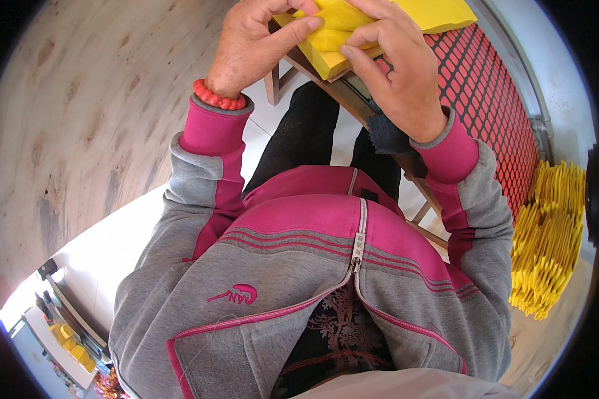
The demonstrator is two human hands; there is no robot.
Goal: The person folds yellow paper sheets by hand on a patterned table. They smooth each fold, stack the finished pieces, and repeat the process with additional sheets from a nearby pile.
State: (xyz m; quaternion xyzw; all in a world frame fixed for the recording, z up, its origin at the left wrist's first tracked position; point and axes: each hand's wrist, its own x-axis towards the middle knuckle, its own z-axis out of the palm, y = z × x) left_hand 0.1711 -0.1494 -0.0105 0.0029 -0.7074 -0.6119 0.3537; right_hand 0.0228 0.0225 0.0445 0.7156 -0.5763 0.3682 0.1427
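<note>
At the top of the view, both hands work on a yellow sheet (335, 18) that looks like thin paper, bent up in loose folds. My left hand (254, 38), with a red bead bracelet (218, 98) at its wrist, has its thumb and fingers closed on the sheet's left side. From the right, my right hand (406, 70) pinches the sheet's edge between thumb and bent fingers. Beneath the folds lies a flat yellow stack (326, 61) on a wooden stand's edge. The far part of the folded sheet is cut off by the picture's top.
More yellow sheets (440, 14) lie beyond my right hand. A red surface with a black mesh pattern (482, 86) runs along the right, beside a pale wall. Heaped folded yellow pieces (546, 246) stand at the far right. A large wooden board (86, 113) fills the left.
</note>
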